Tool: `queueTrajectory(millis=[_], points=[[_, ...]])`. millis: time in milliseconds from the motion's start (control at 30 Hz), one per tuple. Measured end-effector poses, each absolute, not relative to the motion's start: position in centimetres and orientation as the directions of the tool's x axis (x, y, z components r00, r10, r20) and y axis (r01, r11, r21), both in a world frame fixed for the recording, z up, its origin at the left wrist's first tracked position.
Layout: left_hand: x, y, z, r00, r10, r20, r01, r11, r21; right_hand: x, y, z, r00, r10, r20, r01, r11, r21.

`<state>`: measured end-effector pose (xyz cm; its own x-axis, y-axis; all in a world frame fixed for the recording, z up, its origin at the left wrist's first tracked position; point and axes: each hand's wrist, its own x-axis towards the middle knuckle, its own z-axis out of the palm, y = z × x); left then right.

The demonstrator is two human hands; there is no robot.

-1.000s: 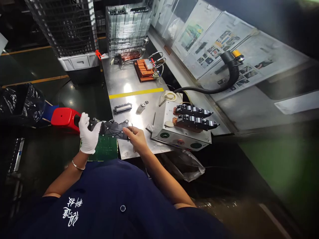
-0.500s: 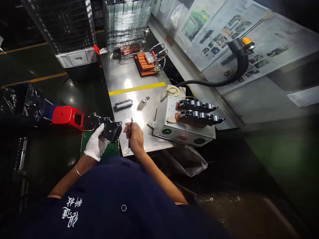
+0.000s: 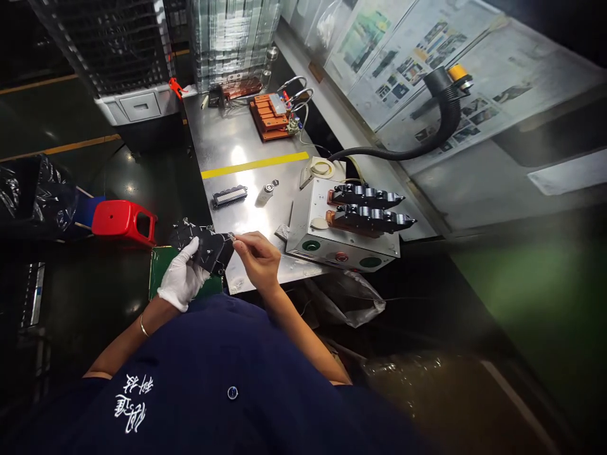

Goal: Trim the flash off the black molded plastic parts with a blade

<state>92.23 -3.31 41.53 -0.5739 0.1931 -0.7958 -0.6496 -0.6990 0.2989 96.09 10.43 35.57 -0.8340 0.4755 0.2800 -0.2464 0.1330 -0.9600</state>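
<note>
My left hand [image 3: 184, 278], in a white glove, is wrapped around a black moulded plastic part [image 3: 208, 249] with small lugs along its edges. The part is held in front of my body, beside the near left corner of the bench. My bare right hand [image 3: 260, 258] is closed in a pinch at the right end of this part, fingertips touching its upper corner lug. The thin pointed blade it holds is mostly hidden by the fingers now. On the bench lie a dark slotted part [image 3: 230, 196] with a pale strip and a small whitish bottle [image 3: 265, 193].
A grey control box [image 3: 344, 221] carrying two black parts stands at right on the metal bench [image 3: 222, 142]. Behind the yellow tape [image 3: 256, 165] sits an orange fixture [image 3: 271, 117] with hoses. A red stool [image 3: 123, 221] and green crate [image 3: 161, 262] are at left.
My right hand has turned and moved its fingertips onto the part's corner; the blade, upright and visible before, is now mostly hidden. My left hand keeps its hold. The view has shifted slightly.
</note>
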Motion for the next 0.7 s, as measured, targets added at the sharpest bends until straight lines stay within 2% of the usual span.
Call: queueTrajectory(millis=[133, 200, 400, 533, 700], points=[[92.8, -4.2, 41.6, -0.552, 0.301, -0.778, -0.752, -0.583, 0.308, 95.3, 11.6, 34.6, -0.795, 0.593, 0.124, -0.102, 0.071, -0.992], [93.0, -4.6, 41.5, -0.569, 0.363, -0.738, -0.771, -0.547, 0.326, 95.5, 11.9, 34.6, -0.801, 0.595, 0.068, -0.069, 0.021, -0.997], [92.2, -4.9, 40.4, -0.675, 0.237, -0.699, -0.634, -0.671, 0.384, 97.1, 10.9, 37.4, -0.888, 0.422, 0.185, -0.187, 0.039, -0.982], [92.2, -4.3, 40.5, -0.66, 0.241, -0.711, -0.641, -0.675, 0.366, 97.2, 10.4, 38.1, -0.89, 0.389, 0.236, -0.234, 0.054, -0.971], [92.6, -4.5, 40.5, -0.677, 0.252, -0.691, -0.646, -0.654, 0.394, 96.9, 10.6, 37.5, -0.903, 0.377, 0.204, -0.181, 0.095, -0.979]])
